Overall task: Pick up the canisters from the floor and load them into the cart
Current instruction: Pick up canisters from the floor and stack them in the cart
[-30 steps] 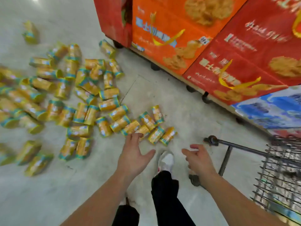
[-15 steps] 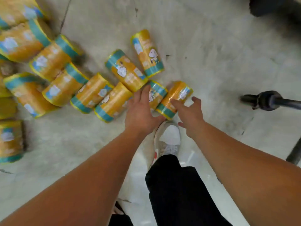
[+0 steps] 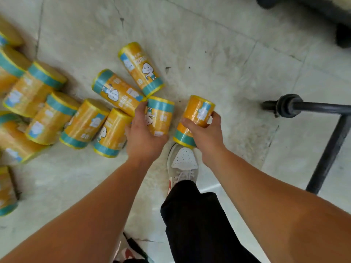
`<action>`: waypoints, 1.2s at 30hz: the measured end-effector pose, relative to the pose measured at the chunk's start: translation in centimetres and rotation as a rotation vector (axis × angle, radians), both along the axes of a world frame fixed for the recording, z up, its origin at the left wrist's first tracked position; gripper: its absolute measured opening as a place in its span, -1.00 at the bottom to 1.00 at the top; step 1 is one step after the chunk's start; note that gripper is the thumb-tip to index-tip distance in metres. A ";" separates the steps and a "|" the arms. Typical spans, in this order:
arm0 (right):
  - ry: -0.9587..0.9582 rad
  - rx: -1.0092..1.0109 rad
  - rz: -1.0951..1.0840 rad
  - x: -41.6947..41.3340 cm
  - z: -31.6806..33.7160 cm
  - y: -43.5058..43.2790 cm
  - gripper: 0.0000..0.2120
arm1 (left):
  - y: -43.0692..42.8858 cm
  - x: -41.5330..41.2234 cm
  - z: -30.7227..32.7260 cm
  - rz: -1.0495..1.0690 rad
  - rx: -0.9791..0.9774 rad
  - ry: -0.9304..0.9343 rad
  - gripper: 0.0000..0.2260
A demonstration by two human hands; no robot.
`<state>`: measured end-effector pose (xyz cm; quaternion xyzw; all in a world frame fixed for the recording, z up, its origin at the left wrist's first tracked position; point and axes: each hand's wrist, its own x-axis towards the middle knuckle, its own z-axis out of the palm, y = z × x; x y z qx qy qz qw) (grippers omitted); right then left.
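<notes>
Left hand [image 3: 144, 137]: your fingers are curled round the left canister [image 3: 160, 114], gripping it from its left side, teal band pointing away from you
Right hand [image 3: 206, 135]: wrapped round the right canister [image 3: 199, 111], which is tilted with its teal end low, just above your shoe [image 3: 183, 162]
Change: half a second ago both hands only touched these two, which lay side by side and touching on the floor [image 3: 228, 63]; now each is gripped and a gap has opened between them. A second ago your hands were spread and empty, well above the pile
Lift status: the right canister looks raised off the floor; whether the left canister has cleared the floor cannot be told
Remaining canisters [image 3: 85, 122]: the heap lies to your left, many touching one another; two more lie just beyond the left hand
Cart frame [image 3: 322, 108]: the black tube shows at your right, well apart from both hands; the basket is out of view
Meaning for the task: the grasp is judged complete for two units; carrying and loading are not yet done, and most of the stock is still on the floor
Next move: judged to call for a lift clear of the neighbours, then a turn right toward the cart
</notes>
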<state>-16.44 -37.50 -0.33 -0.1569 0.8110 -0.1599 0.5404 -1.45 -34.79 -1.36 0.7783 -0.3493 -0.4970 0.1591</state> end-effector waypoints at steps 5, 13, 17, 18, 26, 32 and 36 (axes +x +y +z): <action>-0.003 -0.104 -0.003 0.9 11.3 0.2 -0.23 | 0.6 1.8 11.3 0.170 -0.062 0.287 -0.14; -0.073 -0.401 0.025 3.4 39.9 2.8 -0.26 | 2.3 5.4 38.4 0.100 -0.217 0.426 -0.12; -0.055 -0.545 0.084 1.6 54.8 6.1 -0.24 | 3.2 4.1 52.8 -0.002 -0.314 0.417 -0.16; -0.046 -0.577 0.097 0.8 57.9 6.9 -0.24 | 3.4 3.2 55.6 -0.015 -0.335 0.421 -0.17; 0.158 -0.664 0.068 -13.9 72.3 14.4 -0.35 | 7.8 -12.2 70.0 -0.187 -0.374 0.645 -0.27; 0.309 -0.406 0.094 -30.1 69.1 18.8 -0.31 | 11.1 -29.2 66.9 -0.258 -0.193 0.593 -0.27; 0.388 -0.171 0.243 -39.7 63.8 20.3 -0.33 | 12.9 -37.3 59.7 -0.240 0.008 0.439 -0.11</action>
